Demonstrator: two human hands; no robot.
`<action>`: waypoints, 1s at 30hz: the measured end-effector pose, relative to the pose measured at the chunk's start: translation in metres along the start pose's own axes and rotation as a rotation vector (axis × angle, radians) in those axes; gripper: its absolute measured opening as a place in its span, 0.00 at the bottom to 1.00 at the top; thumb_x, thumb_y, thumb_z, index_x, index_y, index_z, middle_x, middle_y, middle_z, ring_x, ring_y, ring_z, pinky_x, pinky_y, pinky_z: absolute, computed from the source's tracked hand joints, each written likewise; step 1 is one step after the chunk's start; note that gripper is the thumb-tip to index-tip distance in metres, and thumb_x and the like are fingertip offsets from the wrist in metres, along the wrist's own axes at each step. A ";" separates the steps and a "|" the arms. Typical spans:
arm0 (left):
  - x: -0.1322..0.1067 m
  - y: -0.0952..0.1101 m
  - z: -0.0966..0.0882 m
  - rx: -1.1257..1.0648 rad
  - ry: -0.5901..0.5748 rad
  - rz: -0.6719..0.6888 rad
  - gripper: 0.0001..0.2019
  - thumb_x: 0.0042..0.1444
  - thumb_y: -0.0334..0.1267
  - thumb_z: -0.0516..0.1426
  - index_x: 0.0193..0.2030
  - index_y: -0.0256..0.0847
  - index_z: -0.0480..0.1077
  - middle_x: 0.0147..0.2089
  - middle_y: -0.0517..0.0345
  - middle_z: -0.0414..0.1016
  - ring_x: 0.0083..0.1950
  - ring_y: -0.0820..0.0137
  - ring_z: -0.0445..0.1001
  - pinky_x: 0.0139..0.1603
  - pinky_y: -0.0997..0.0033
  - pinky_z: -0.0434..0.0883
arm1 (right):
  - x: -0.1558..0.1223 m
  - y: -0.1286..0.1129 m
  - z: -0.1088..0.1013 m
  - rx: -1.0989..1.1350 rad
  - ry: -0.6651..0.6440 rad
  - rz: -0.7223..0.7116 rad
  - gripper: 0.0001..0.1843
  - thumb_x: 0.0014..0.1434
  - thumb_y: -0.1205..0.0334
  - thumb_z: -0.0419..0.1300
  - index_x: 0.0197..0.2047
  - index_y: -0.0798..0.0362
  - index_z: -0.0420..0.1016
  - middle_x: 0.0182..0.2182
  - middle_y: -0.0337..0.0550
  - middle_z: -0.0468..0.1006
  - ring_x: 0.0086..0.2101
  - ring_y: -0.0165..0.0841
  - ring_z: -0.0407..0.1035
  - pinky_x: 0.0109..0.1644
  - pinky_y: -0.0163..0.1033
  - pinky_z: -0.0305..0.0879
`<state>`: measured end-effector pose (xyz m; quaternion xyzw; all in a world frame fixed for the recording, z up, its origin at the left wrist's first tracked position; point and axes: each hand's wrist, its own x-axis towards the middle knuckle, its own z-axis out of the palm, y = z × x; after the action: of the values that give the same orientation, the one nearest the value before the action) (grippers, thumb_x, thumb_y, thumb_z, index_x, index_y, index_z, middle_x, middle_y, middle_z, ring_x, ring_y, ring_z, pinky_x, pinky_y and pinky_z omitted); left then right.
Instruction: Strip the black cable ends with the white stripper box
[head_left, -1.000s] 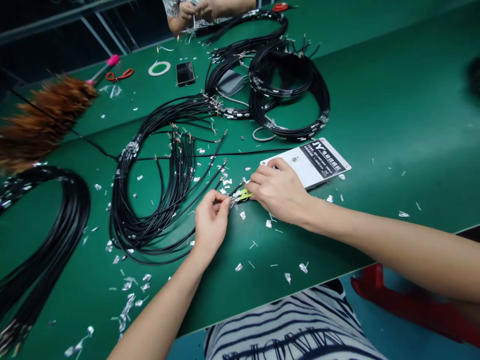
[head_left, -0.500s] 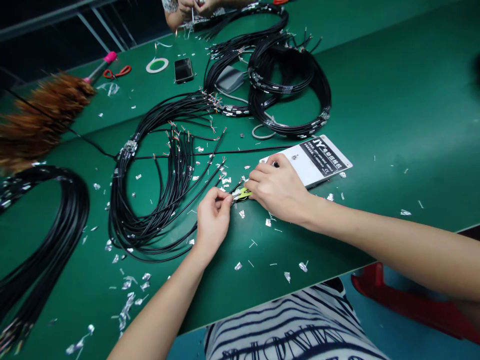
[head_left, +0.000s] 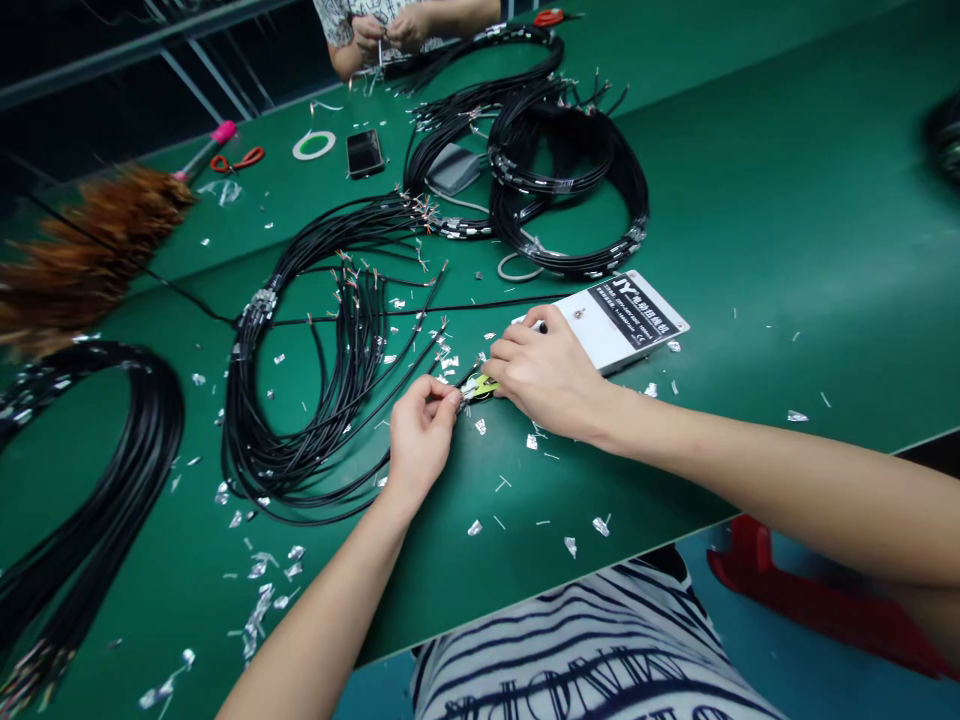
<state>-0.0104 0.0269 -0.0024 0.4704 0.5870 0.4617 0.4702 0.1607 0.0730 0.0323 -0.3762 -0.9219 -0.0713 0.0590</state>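
Note:
My left hand [head_left: 420, 432] is closed in a pinch on the stripped end of a black cable [head_left: 352, 400] from the looped bundle on the green table [head_left: 750, 200]. My right hand [head_left: 547, 375] is closed around a small yellow-green tool [head_left: 484, 385] whose tip meets the cable end between both hands. Bright foil scraps [head_left: 480, 428] lie scattered under and around the hands. A white device with a black label [head_left: 622, 318] lies just behind my right hand.
More black cable coils [head_left: 562, 180] lie farther back, another [head_left: 90, 470] at the left. A feather duster [head_left: 90, 250], red scissors [head_left: 236, 160], a tape roll [head_left: 314, 145], a phone [head_left: 364, 152] and a grey pedal [head_left: 456, 168] sit beyond. Another person's hands [head_left: 390, 30] work across the table.
The view has shifted slightly; both hands stay together at the cable end, with the left fingers pinching a little closer to the tool tip.

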 end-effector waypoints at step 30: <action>-0.013 0.009 -0.021 -0.001 0.017 -0.046 0.13 0.47 0.43 0.63 0.26 0.39 0.65 0.20 0.68 0.61 0.19 0.79 0.57 0.20 0.79 0.53 | -0.092 0.003 0.005 0.218 0.569 0.268 0.10 0.60 0.74 0.58 0.36 0.48 0.69 0.43 0.40 0.84 0.47 0.41 0.74 0.52 0.49 0.60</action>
<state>-0.0287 0.0137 0.0107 0.4525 0.6015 0.4550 0.4758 0.2278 0.0123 0.0129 -0.4506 -0.8131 -0.0660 0.3626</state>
